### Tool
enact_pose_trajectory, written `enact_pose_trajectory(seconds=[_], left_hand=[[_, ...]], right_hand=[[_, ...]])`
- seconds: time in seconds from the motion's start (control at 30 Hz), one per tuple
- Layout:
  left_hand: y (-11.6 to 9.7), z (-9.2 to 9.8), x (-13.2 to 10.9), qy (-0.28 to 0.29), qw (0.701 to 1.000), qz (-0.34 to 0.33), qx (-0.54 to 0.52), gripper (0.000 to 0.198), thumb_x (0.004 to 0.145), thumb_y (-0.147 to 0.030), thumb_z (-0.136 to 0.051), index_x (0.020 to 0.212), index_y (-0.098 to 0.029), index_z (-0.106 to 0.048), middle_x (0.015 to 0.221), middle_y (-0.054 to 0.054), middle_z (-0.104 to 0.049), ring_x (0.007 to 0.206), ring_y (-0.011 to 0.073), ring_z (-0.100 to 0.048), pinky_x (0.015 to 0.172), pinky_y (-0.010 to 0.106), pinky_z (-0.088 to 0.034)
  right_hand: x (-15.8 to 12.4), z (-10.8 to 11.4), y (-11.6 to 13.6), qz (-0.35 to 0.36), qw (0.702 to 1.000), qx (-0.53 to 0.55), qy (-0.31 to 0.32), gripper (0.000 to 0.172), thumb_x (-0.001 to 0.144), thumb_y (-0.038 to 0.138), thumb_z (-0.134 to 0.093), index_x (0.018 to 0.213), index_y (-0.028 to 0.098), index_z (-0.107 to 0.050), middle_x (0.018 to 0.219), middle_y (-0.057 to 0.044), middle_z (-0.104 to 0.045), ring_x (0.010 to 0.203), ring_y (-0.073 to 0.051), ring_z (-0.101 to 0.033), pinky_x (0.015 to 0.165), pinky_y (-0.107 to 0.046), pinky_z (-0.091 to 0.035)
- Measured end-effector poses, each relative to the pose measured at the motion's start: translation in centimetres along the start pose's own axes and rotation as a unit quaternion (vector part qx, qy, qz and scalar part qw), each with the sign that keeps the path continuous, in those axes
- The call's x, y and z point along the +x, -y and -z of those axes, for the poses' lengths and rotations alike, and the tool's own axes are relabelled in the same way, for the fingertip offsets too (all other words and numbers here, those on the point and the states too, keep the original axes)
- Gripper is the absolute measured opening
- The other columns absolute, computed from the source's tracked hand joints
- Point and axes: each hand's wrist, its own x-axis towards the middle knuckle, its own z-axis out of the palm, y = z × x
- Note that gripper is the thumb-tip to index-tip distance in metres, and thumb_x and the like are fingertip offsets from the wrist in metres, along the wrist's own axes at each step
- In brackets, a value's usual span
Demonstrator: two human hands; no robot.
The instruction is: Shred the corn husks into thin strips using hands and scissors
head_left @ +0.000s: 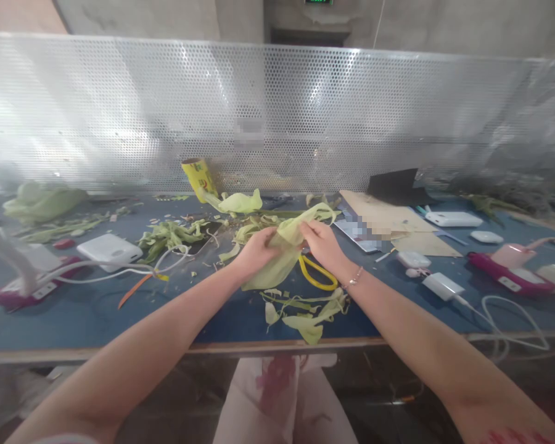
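Both hands hold a thin, pale green, crumpled sheet (275,266) above the middle of the table; I cannot tell whether it is a leaf, paper or cloth. My left hand (258,251) is closed on its left side. With fingers pinched, my right hand (322,243) grips its upper right part, and a loose end rises behind that hand. A yellow loop handle (321,280), like that of scissors, lies just below my right hand. Nearer the front edge are pale green scraps and thin strips (309,324). Behind my hands lie more green pieces (240,203).
A yellow tube (198,179) leans near the perforated metal screen (166,111). Green strips (171,237), a white power adapter (110,250) and cables lie left. Cardboard (398,213), a white charger (443,286) and a magenta power strip (511,274) lie right. A green heap (44,200) sits far left.
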Motion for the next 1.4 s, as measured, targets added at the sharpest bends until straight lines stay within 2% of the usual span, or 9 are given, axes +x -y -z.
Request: enact_pose_trajectory(seconds=[0.1,0.27,0.47,0.8,1.0,1.1,1.23,1.33,1.4], left_hand=[[0.0,0.5,0.2,0.027,0.999,0.042,-0.006,0.036,0.060,-0.019,-0.068,0.095,-0.012,-0.063,0.094,0.007,-0.068,0.087,0.0221,-0.062,0.079,0.034,-0.046],[0.3,0.8,0.6,0.047,0.995,0.079,-0.039,0.037,0.053,-0.015,-0.067,0.090,-0.014,-0.062,0.088,0.004,-0.068,0.080,0.0185,-0.061,0.074,0.030,-0.047],[1.1,1.7,1.9,-0.022,0.990,0.120,-0.071,0.046,0.045,-0.013,-0.058,0.090,-0.015,-0.063,0.075,0.000,-0.068,0.065,0.0171,-0.061,0.061,0.028,-0.047],[-0.6,2.3,0.8,0.058,0.984,0.156,-0.061,0.042,0.044,-0.009,-0.048,0.081,-0.016,-0.067,0.062,0.000,-0.067,0.054,0.0162,-0.060,0.048,0.025,-0.046],[-1.0,2.3,0.7,0.004,0.985,0.170,-0.025,0.027,0.044,-0.009,-0.046,0.064,-0.014,-0.064,0.050,0.000,-0.061,0.043,0.0139,-0.055,0.042,0.024,-0.043],[-1.1,3.0,0.9,-0.042,0.985,0.161,-0.042,0.030,0.045,-0.009,-0.047,0.069,-0.012,-0.065,0.051,0.001,-0.061,0.043,0.0146,-0.055,0.042,0.025,-0.044],[-1.3,3.8,1.2,-0.071,0.985,0.127,-0.090,0.042,0.045,-0.007,-0.046,0.082,-0.011,-0.066,0.054,0.001,-0.062,0.044,0.0140,-0.055,0.043,0.024,-0.044],[-1.3,3.8,1.3,-0.072,0.983,0.117,-0.121,0.048,0.048,-0.007,-0.047,0.093,-0.012,-0.065,0.057,0.001,-0.063,0.047,0.0143,-0.056,0.046,0.025,-0.045],[-1.3,3.7,1.3,-0.071,0.980,0.118,-0.142,0.053,0.050,-0.007,-0.048,0.101,-0.014,-0.062,0.063,0.002,-0.065,0.051,0.0160,-0.058,0.049,0.027,-0.047]], right_hand=[[1.0,1.0,0.2,-0.030,0.988,0.131,-0.076,0.027,0.076,0.045,-0.058,0.074,0.018,-0.062,0.066,0.000,-0.063,0.053,-0.012,-0.056,0.045,-0.022,-0.048],[2.9,4.0,0.3,-0.060,0.919,0.306,-0.239,0.009,0.080,0.027,-0.057,0.079,0.019,-0.056,0.064,0.004,-0.061,0.051,-0.007,-0.055,0.042,-0.015,-0.046],[3.6,6.2,0.0,-0.092,0.870,0.376,-0.304,0.010,0.088,0.022,-0.047,0.081,0.018,-0.054,0.061,0.006,-0.056,0.046,-0.005,-0.052,0.046,-0.015,-0.052],[3.7,6.8,-0.6,-0.075,0.883,0.355,-0.296,0.013,0.090,0.019,-0.043,0.080,0.018,-0.051,0.067,0.005,-0.058,0.053,-0.006,-0.056,0.052,-0.019,-0.055],[4.3,8.3,-1.3,-0.056,0.870,0.360,-0.331,0.012,0.091,0.020,-0.041,0.084,0.018,-0.051,0.077,0.003,-0.060,0.063,-0.006,-0.059,0.056,-0.017,-0.053],[4.5,10.8,-1.5,-0.024,0.844,0.370,-0.387,0.013,0.090,0.017,-0.039,0.082,0.019,-0.049,0.079,0.004,-0.059,0.070,-0.005,-0.060,0.064,-0.019,-0.054],[4.5,12.7,-1.6,0.005,0.839,0.349,-0.417,0.016,0.091,0.019,-0.036,0.082,0.019,-0.050,0.081,0.002,-0.059,0.071,-0.006,-0.059,0.067,-0.020,-0.054],[4.4,11.3,-1.6,0.018,0.865,0.314,-0.392,0.013,0.089,0.025,-0.040,0.082,0.021,-0.051,0.082,0.001,-0.059,0.074,-0.008,-0.060,0.073,-0.026,-0.055],[4.3,9.7,-1.9,0.064,0.912,0.203,-0.352,0.012,0.086,0.030,-0.045,0.082,0.022,-0.052,0.088,0.000,-0.060,0.085,-0.009,-0.060,0.083,-0.031,-0.052]])
